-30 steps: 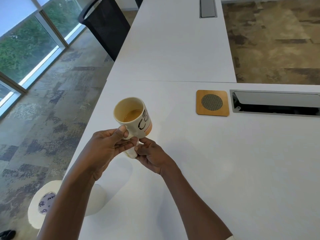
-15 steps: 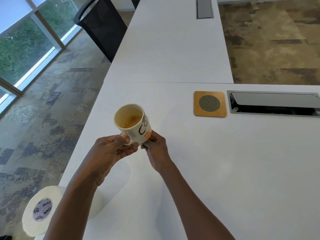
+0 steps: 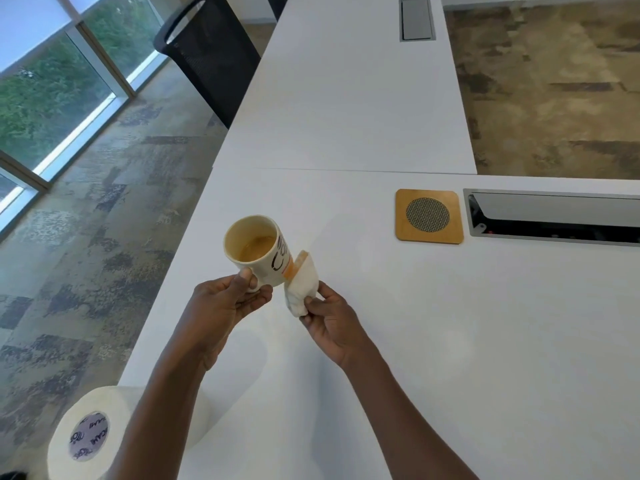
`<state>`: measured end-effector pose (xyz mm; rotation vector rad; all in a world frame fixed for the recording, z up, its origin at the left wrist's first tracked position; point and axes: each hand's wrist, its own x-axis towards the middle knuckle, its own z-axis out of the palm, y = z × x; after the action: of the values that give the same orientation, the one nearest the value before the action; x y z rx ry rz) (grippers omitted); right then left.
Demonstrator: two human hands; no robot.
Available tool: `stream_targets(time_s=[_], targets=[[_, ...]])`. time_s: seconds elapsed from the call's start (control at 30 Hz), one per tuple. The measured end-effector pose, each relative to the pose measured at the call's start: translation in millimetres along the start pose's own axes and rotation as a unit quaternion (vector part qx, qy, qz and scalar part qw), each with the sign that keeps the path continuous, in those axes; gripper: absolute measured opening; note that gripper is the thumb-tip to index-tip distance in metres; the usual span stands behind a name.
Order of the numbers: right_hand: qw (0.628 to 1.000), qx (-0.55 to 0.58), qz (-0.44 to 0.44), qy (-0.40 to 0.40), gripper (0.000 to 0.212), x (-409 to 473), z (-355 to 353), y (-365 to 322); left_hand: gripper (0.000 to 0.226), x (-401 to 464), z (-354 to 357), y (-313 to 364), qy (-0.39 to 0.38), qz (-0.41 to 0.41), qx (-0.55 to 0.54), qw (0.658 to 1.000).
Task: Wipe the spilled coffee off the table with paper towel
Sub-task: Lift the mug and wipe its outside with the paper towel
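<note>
Right hand [image 3: 330, 318] now pulls stained paper towel [image 3: 300, 285] off mug [image 3: 258, 252], pinching it; left hand [image 3: 225, 303] grips handle, frame centre; wiping looks nearly finished.

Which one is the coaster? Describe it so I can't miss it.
Start at the long white table and find the silver cable hatch set into it on the right. The coaster lies flat just left of that hatch: a square wooden tile with a round mesh disc in its middle.

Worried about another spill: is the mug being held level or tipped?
Tipped. The left hand holds the mug leaning, its mouth angled toward the camera and the coffee pooled against one side.
</note>
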<state>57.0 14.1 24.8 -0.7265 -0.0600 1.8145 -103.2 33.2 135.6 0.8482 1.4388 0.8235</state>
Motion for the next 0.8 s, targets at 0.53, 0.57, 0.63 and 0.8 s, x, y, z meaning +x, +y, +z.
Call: stream_targets(time_s=[0.53, 0.57, 0.63, 0.8], targets=[[0.981, -0.134, -0.034, 0.134, 0.035, -46.2, -45.8, -37.4, 0.031, 88.1, -11.6, -68.7, 0.05, -0.015, -0.021, 0.998], [0.98, -0.14, -0.033, 0.137, 0.034, -49.4, -47.3, -39.2, 0.031, 91.7, -12.4, -71.6, 0.053, -0.017, -0.025, 0.998], [0.977, -0.152, -0.035, 0.143, 0.035, -55.5, -49.0, -43.1, 0.029, 97.1, -13.3, -76.0, 0.059, -0.02, -0.029, 0.998], [0.973, -0.17, -0.041, 0.152, 0.034, -66.3, -52.1, -47.4, 0.029, 105.9, -16.8, -83.8, 0.069, -0.025, -0.031, 0.997]])
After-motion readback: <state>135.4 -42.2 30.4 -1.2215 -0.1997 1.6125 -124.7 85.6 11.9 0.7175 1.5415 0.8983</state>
